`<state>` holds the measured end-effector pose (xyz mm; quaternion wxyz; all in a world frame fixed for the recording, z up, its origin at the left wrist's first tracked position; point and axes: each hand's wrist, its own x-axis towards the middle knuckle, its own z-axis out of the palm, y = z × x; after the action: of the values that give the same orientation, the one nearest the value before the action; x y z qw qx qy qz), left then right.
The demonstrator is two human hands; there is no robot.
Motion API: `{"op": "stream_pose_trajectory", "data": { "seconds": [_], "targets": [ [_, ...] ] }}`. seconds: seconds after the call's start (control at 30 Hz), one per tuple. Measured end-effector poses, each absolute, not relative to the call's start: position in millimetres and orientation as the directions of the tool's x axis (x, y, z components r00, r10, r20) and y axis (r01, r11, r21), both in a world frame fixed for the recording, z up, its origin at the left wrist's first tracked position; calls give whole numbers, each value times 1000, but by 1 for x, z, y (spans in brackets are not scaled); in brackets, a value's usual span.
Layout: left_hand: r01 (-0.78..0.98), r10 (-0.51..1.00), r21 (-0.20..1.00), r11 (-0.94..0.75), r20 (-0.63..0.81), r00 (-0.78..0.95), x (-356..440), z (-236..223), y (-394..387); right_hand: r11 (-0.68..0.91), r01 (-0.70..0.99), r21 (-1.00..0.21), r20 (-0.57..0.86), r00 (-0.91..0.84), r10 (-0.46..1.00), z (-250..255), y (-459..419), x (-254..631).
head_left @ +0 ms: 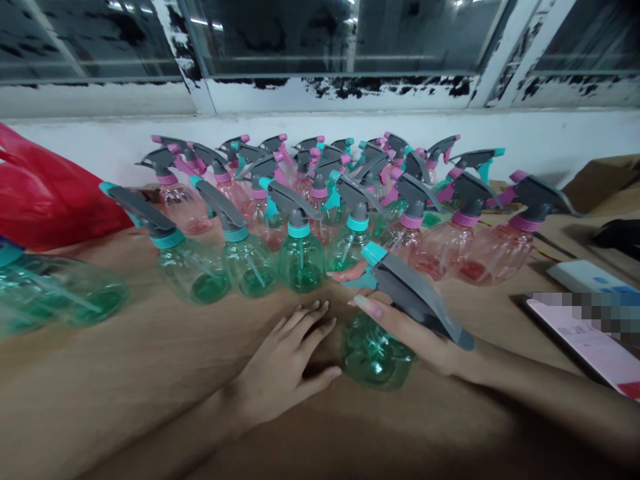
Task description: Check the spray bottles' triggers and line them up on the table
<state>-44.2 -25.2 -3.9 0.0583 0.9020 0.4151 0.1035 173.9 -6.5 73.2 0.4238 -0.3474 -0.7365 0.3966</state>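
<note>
My right hand [415, 333] is wrapped around the neck of a green spray bottle [377, 360] with a grey and teal trigger head, just right of centre. The bottle leans slightly, and part of it is hidden by my fingers. On the wooden table [190, 353], my left hand [290, 363] rests palm down, fingers stretched out and holding nothing. Its thumb points toward the held bottle. Just beyond the left fingertips stands another green spray bottle [301, 263] with a teal collar.
Rows of green and pink spray bottles [400, 240] fill the back of the table below a window. At far left are more green bottles [95, 293] and a red plastic bag [50, 193]. A phone [575, 333] and a white-blue box [590, 280] lie right.
</note>
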Motion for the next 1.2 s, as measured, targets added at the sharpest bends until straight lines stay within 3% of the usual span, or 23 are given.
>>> {"op": "stream_pose_trajectory", "data": {
  "seconds": [1.2],
  "targets": [
    [734, 757, 184, -654, 158, 634, -45, -5, -25, 471, 186, -862, 375, -392, 840, 72, -6, 173]
  ]
}}
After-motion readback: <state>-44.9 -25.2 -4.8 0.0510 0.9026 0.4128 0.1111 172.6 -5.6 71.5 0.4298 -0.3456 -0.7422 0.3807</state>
